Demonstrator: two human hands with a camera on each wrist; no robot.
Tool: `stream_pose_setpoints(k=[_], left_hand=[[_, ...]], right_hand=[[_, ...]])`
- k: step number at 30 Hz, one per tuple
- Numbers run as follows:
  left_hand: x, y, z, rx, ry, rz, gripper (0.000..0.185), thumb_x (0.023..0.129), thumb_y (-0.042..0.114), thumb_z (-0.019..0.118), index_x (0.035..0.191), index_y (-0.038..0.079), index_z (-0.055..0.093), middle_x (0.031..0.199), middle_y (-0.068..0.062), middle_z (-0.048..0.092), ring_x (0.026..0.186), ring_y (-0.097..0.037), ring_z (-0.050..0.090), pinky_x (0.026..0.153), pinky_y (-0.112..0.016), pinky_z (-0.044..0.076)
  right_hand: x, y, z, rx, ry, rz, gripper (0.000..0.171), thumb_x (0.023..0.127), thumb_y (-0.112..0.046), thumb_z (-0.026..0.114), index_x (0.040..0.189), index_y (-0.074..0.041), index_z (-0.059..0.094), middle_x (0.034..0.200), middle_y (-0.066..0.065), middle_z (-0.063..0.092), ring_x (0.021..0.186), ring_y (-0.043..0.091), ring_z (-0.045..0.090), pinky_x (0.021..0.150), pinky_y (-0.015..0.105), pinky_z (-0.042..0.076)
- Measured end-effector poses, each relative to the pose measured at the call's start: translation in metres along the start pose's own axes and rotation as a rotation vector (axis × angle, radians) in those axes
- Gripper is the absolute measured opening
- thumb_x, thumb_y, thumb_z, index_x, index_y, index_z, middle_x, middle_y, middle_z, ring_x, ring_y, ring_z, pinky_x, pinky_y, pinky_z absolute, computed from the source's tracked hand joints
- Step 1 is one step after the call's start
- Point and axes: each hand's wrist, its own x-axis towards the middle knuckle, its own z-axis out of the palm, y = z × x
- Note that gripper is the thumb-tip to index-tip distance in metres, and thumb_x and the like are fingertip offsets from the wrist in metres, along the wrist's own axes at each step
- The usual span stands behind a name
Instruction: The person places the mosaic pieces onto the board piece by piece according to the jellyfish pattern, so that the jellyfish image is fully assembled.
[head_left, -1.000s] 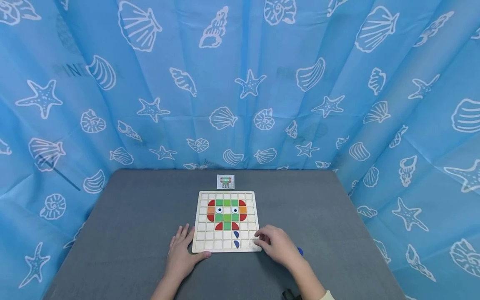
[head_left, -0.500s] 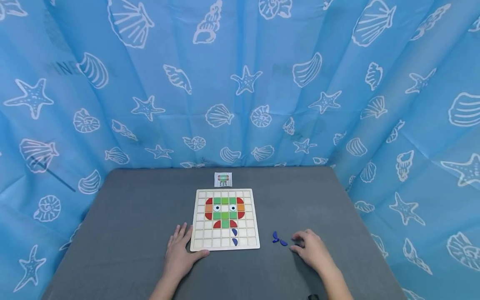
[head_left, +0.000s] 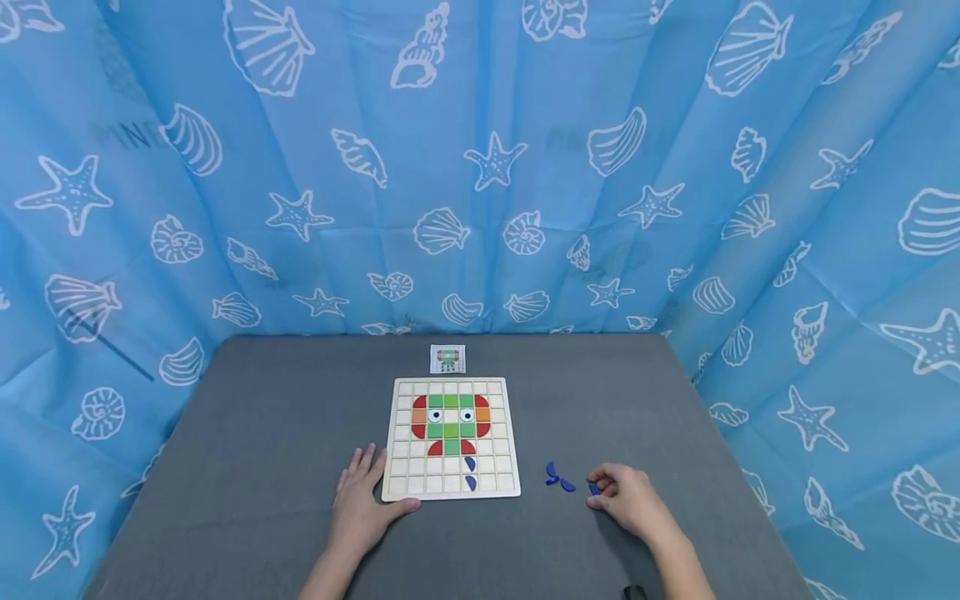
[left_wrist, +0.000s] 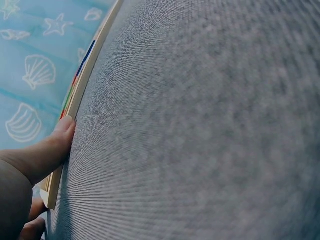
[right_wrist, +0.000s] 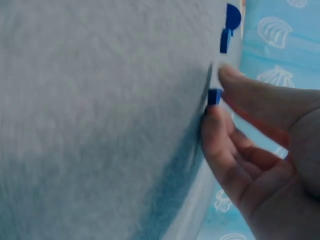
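Blue piece [head_left: 594, 488] pinched on edge by right hand [head_left: 628, 502], table's near right. Board [head_left: 452, 439] near-left corner steadied by flat, spread left hand [head_left: 360, 510].

A small blue piece [head_left: 594, 488] sits pinched between the thumb and fingertip of the right hand [head_left: 628, 502], low against the grey table [head_left: 270, 450]. Just to its left, two more blue pieces [head_left: 558, 478] lie loose on the cloth, close together. The left hand [head_left: 362, 510] rests flat at the near left corner of the wooden grid board [head_left: 452, 439], thumb against its near edge; a red, green and orange figure fills the board's upper cells, with two blue pieces below it.
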Motion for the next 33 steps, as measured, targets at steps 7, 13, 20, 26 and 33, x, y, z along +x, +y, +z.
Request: stream_pose_setpoints(k=[7, 13, 20, 26, 33], left_hand=[[0.0, 0.0, 0.0, -0.004, 0.007, 0.009, 0.113, 0.067, 0.063, 0.084, 0.152, 0.002, 0.043, 0.161, -0.023, 0.033, 0.153, -0.043, 0.019, 0.123, -0.061, 0.019], [0.001, -0.001, 0.002, -0.009, 0.016, 0.016, 0.114, 0.066, 0.064, 0.084, 0.152, 0.002, 0.043, 0.161, -0.023, 0.033, 0.153, -0.043, 0.02, 0.123, -0.061, 0.019], [0.001, -0.004, 0.002, -0.01, 0.015, 0.015, 0.115, 0.066, 0.065, 0.083, 0.152, 0.001, 0.043, 0.161, -0.023, 0.033, 0.153, -0.043, 0.019, 0.123, -0.06, 0.018], [-0.001, -0.004, 0.001, -0.012, 0.008, 0.006, 0.115, 0.066, 0.065, 0.084, 0.152, 0.001, 0.043, 0.161, -0.024, 0.032, 0.153, -0.044, 0.019, 0.123, -0.061, 0.018], [0.0, -0.002, 0.001, -0.01, 0.009, -0.004, 0.116, 0.065, 0.065, 0.084, 0.152, 0.001, 0.043, 0.161, -0.024, 0.033, 0.152, -0.044, 0.02, 0.122, -0.062, 0.019]], right_hand=[[0.001, 0.006, -0.002, -0.018, -0.011, -0.033, 0.017, 0.083, -0.007, 0.081, 0.098, -0.011, 0.075, 0.09, -0.001, 0.065, 0.076, 0.009, 0.06, 0.066, 0.028, 0.053], [0.001, 0.004, -0.002, -0.034, 0.046, -0.06, 0.018, 0.082, -0.015, 0.083, 0.098, -0.013, 0.075, 0.085, -0.006, 0.066, 0.071, 0.007, 0.058, 0.062, 0.027, 0.049], [0.004, -0.018, -0.001, -0.04, 0.136, -0.161, 0.021, 0.083, -0.017, 0.082, 0.104, -0.013, 0.077, 0.09, -0.005, 0.07, 0.071, 0.004, 0.059, 0.064, 0.026, 0.05], [0.008, -0.044, 0.004, -0.084, 0.22, -0.281, 0.021, 0.084, -0.019, 0.082, 0.104, -0.015, 0.078, 0.092, -0.006, 0.071, 0.072, 0.002, 0.058, 0.062, 0.025, 0.048], [0.014, -0.071, 0.012, -0.051, 0.257, -0.391, 0.019, 0.081, -0.016, 0.085, 0.099, -0.018, 0.079, 0.089, -0.005, 0.071, 0.068, -0.001, 0.053, 0.06, 0.024, 0.045]])
